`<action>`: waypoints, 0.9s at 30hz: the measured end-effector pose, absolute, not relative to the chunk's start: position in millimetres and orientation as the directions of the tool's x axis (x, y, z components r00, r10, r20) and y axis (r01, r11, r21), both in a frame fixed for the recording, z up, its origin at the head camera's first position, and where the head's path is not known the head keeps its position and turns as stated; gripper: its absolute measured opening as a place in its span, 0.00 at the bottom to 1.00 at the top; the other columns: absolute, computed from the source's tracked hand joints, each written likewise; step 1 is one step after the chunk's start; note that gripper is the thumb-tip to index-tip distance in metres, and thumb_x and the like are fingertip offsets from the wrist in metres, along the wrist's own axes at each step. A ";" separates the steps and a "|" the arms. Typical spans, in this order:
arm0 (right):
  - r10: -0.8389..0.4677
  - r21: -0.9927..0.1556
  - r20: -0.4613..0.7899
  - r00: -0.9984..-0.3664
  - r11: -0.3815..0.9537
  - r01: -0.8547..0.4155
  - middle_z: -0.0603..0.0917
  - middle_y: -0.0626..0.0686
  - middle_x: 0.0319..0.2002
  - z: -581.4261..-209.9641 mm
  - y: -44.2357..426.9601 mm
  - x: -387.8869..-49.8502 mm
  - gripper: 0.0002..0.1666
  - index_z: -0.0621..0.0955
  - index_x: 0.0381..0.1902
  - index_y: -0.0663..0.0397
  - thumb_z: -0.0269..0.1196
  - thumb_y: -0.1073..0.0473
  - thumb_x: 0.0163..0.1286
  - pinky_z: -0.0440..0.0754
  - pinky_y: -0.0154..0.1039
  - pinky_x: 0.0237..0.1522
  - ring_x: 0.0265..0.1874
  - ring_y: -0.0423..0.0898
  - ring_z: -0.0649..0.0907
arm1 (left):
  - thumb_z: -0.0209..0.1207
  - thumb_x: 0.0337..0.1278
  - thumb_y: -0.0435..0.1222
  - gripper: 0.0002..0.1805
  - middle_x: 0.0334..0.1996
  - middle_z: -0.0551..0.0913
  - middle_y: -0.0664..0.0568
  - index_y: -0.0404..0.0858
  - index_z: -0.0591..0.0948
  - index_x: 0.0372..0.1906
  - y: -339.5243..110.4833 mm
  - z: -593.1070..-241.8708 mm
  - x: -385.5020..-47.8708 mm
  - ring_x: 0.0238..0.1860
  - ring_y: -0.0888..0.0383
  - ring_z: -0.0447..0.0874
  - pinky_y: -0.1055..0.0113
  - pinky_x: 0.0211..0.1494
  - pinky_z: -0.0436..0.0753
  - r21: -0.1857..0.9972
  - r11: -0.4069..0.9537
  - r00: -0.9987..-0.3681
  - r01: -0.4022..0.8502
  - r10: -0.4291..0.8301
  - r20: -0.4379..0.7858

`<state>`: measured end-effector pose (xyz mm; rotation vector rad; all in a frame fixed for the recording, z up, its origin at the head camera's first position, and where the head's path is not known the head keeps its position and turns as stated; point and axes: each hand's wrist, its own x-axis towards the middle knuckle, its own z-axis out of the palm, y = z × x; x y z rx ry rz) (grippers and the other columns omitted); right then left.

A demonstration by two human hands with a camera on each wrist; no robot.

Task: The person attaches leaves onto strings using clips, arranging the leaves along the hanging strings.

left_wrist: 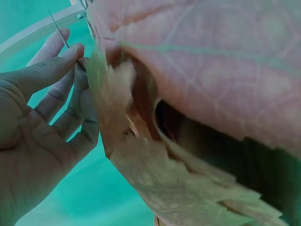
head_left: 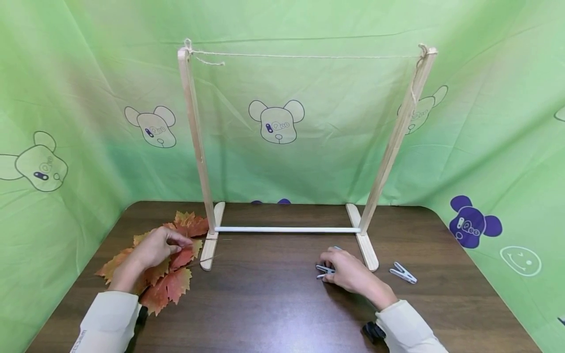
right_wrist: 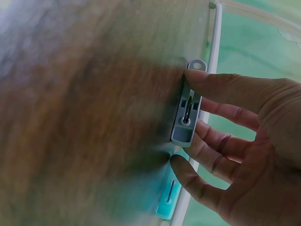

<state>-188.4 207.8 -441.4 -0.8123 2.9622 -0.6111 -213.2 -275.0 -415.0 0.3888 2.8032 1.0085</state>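
Observation:
Over the leaves at the left, my left hand (head_left: pixel 150 252) pinches a thin stem (left_wrist: pixel 62 36) between thumb and fingertips. Red-orange artificial leaves (head_left: pixel 166 289) lie under and around this hand, and a large leaf (left_wrist: pixel 225 84) fills much of the left wrist view. My right hand (head_left: pixel 350 272) is low over the table, its thumb and fingers around a grey clothespin (head_left: pixel 325 269). In the right wrist view the thumb is on one end of that grey clothespin (right_wrist: pixel 187 110). A teal clothespin (right_wrist: pixel 168 197) lies beside it, near another fingertip.
A wooden frame (head_left: pixel 393 142) stands at the back, with a string (head_left: pixel 304 56) tied between its post tops and a white bar (head_left: pixel 287 229) low between its feet. Another pale clothespin (head_left: pixel 403 272) lies on the table (head_left: pixel 273 304) at the right. Green patterned cloth surrounds the table.

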 end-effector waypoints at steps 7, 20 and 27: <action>-0.492 -0.375 0.095 -0.865 0.787 -0.489 0.74 0.42 0.29 -441.1 206.9 -189.0 0.13 0.83 0.33 0.49 0.77 0.65 0.54 0.70 0.33 0.29 0.28 0.35 0.72 | 0.59 0.60 0.16 0.17 0.45 0.92 0.37 0.31 0.90 0.49 -274.2 -410.8 -212.6 0.35 0.55 0.83 0.71 0.25 0.72 0.640 0.735 -0.953 0.222 0.302 -0.016; -0.496 -0.416 0.129 -0.858 0.759 -0.501 0.76 0.45 0.27 -434.4 201.5 -192.9 0.13 0.79 0.30 0.53 0.73 0.70 0.58 0.74 0.34 0.31 0.28 0.38 0.74 | 0.60 0.61 0.17 0.18 0.46 0.90 0.36 0.33 0.90 0.50 -265.5 -391.0 -213.0 0.37 0.55 0.84 0.71 0.29 0.77 0.586 0.770 -0.951 0.252 0.310 0.002; -0.482 -0.444 0.147 -0.863 0.748 -0.494 0.81 0.45 0.30 -426.6 196.3 -193.9 0.12 0.82 0.37 0.56 0.73 0.70 0.59 0.81 0.35 0.35 0.30 0.39 0.79 | 0.59 0.62 0.17 0.19 0.47 0.89 0.34 0.33 0.89 0.53 -258.2 -373.8 -208.4 0.31 0.54 0.82 0.72 0.22 0.70 0.616 0.745 -0.948 0.256 0.318 0.008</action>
